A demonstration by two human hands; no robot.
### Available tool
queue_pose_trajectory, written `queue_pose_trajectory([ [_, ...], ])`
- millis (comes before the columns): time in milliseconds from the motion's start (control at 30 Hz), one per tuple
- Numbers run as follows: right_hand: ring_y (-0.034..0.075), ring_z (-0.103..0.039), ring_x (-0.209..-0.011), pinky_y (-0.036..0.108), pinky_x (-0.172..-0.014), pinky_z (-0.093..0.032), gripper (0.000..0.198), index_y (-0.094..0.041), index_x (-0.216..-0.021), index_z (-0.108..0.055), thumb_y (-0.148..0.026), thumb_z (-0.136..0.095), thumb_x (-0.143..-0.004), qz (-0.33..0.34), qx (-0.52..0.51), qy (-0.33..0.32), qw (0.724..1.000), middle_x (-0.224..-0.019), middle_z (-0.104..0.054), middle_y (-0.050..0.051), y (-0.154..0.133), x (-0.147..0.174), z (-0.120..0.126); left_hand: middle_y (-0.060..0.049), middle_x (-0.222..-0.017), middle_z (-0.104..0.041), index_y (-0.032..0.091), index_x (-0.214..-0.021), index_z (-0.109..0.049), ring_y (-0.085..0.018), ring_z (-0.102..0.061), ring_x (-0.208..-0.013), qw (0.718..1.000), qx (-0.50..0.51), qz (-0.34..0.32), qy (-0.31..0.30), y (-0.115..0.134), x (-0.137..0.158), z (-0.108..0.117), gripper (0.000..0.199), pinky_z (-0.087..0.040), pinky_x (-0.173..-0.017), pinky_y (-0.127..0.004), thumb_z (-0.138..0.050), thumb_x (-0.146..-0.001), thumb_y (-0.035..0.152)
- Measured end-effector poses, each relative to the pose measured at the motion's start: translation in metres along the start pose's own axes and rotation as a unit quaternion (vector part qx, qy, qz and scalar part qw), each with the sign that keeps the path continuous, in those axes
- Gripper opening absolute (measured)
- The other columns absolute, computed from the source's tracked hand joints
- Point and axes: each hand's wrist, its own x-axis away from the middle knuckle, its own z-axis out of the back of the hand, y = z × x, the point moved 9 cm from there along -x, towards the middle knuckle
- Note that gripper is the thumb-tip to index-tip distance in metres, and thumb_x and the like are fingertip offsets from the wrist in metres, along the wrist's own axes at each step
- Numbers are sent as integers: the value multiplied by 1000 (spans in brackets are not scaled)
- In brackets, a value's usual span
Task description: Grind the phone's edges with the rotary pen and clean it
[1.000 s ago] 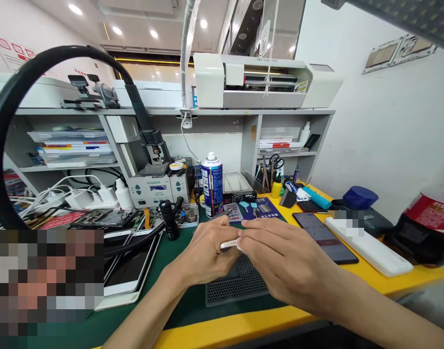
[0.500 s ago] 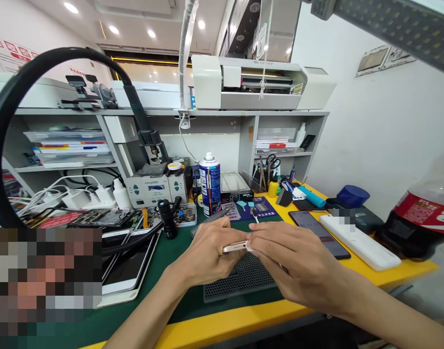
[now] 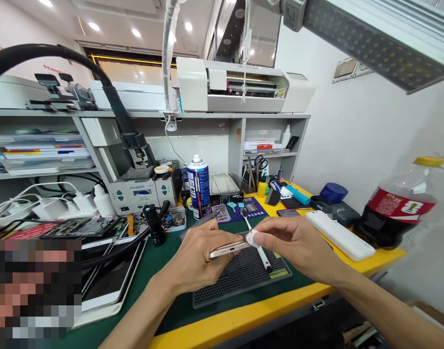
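Observation:
My left hand (image 3: 198, 252) is closed around a pale gold phone (image 3: 229, 249), its bottom edge with the port turned toward me. Between the thumb and fingers of my right hand (image 3: 294, 245) is a small white rounded piece (image 3: 251, 237), at the phone's right end. Its exact kind is unclear, and I cannot tell whether it touches the phone. Below both hands lies a dark ribbed mat (image 3: 240, 286). A white-handled brush (image 3: 262, 256) rests across that mat, partly hidden behind the white piece.
A blue spray can (image 3: 199, 189) stands behind my hands, and a black flashlight (image 3: 154, 225) is left of them. Tablets (image 3: 116, 276) lie at left. To the right are a white slab-like device (image 3: 340, 235) and a cola bottle (image 3: 392, 208). A lamp (image 3: 378, 43) hangs overhead.
The view has swung to the right. My right hand has shifted from covering the phone's end to pinching the white piece there, and the brush on the mat is now exposed.

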Motion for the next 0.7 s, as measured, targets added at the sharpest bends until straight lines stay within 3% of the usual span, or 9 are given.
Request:
queue_pose_trajectory([
  [200,16,-67,-82,27,-73,-52,14,-22,-94,-76,-30,-64,-95,51,70,-6,996,-90,-73,2,-11,1,-10,1,-88,-77,24,-101,-71,-15,-43,-62,1000,9,9,-11,-1,1,-2,18,-31,-68,-33,-55,-97,17],
  [400,14,-62,-80,28,-71,-47,14,-22,-102,-74,-23,-61,-97,125,153,-37,980,-89,-70,2,-25,4,-18,2,-93,-76,25,-103,-70,-15,-55,-72,998,42,42,-22,-3,-1,-4,18,-34,-80,-35,-57,-94,16],
  [600,15,-61,-84,29,-77,-46,9,-22,-88,-70,-23,-65,-95,117,140,-13,983,-87,-68,1,-27,1,-24,1,-87,-70,19,-68,-60,-18,-58,-82,992,104,75,-20,-3,-5,-4,21,-39,-82,-34,-55,-85,7],
  [700,15,-58,-80,29,-73,-44,11,-21,-82,-66,-22,-65,-94,108,131,5,985,-82,-65,-1,-30,-6,-33,-2,-86,-68,19,-68,-58,-21,-59,-89,986,140,94,-8,-7,-4,-4,21,-44,-79,-32,-51,-85,9],
])
